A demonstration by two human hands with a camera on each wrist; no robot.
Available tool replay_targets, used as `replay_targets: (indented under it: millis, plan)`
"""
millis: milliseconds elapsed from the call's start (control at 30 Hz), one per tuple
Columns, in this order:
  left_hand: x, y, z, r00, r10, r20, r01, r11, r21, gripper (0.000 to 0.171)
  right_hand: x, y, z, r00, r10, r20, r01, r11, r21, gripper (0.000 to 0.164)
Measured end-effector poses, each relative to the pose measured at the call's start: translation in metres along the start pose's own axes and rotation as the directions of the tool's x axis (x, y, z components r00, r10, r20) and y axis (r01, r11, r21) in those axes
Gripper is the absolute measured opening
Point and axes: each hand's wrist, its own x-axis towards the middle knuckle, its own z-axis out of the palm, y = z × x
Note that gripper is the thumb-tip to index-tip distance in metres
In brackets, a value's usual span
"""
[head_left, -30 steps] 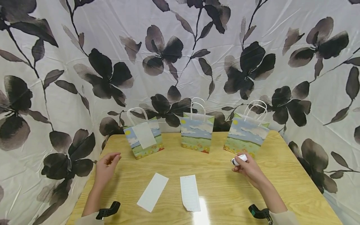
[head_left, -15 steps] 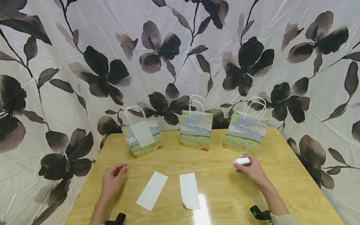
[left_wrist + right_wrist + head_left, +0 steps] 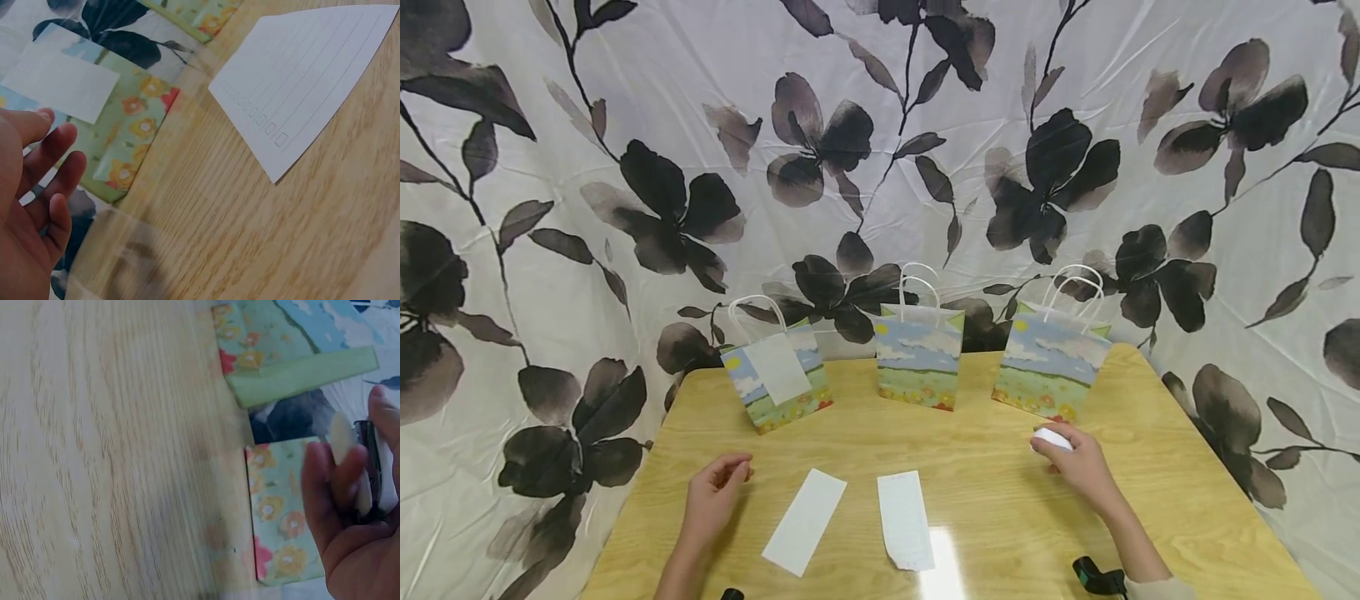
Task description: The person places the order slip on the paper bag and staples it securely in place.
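White stapler (image 3: 1054, 438): held above wood-grain table (image 3: 985, 475), before floral-print curtain (image 3: 880, 167). Gripped in right hand (image 3: 1086, 472), near rightmost landscape-print paper bag (image 3: 1049, 367). Well apart from left hand (image 3: 715, 493), relaxed, loosely curled, near plain white paper slip (image 3: 805, 522).

Behind the right hand (image 3: 1078, 464), a beige sleeve (image 3: 1161, 590) is showing beside a black, green-marked wrist device (image 3: 1101, 579); behind the left hand (image 3: 715, 492), a rounded black tip (image 3: 732, 594) is showing.

head cam bright, white glare on table (image 3: 985, 500), wrist cams dim, rt hand (image 3: 353, 547) blurry
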Motion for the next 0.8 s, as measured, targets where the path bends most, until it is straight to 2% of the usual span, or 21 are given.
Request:
replay_targets:
  millis: [100, 267, 367, 500, 600, 733, 800]
  plan:
    - [-0.004, -0.001, 0.002, 1.0, 0.001, 0.013, -0.002, 1.0, 0.004, 0.016, -0.004, 0.002, -0.006, 1.0, -0.008, 0.022, 0.008, 1.0, 0.0, 0.05]
    - [-0.003, -0.002, 0.005, 0.999, 0.009, 0.032, -0.01, 1.0, 0.028, 0.018, -0.003, 0.01, -0.013, 0.999, -0.048, 0.003, 0.049, 0.997, -0.063, 0.048]
    - [-0.004, -0.003, 0.005, 0.999, -0.01, 0.054, 0.008, 0.999, 0.04, 0.017, -0.003, 0.015, -0.014, 0.997, -0.073, -0.04, 0.065, 0.983, -0.174, 0.044]
    - [-0.008, -0.004, 0.006, 0.995, -0.013, 0.096, 0.007, 0.998, 0.055, 0.016, -0.007, 0.02, -0.013, 0.985, -0.097, -0.141, 0.046, 0.944, -0.328, 0.038]
    - [-0.009, 0.009, 0.008, 0.993, -0.01, 0.116, 0.001, 0.997, 0.081, 0.015, -0.007, 0.023, -0.013, 0.977, -0.099, -0.186, 0.028, 0.937, -0.349, 0.036]
    - [-0.009, 0.033, 0.008, 0.99, -0.025, 0.137, 0.008, 0.992, 0.124, 0.015, -0.005, 0.024, -0.013, 0.975, -0.081, -0.205, 0.003, 0.935, -0.354, 0.037]
    - [-0.008, 0.035, 0.009, 0.989, -0.034, 0.147, 0.012, 0.99, 0.144, 0.015, -0.004, 0.023, -0.013, 0.976, -0.058, -0.212, -0.021, 0.935, -0.355, 0.04]
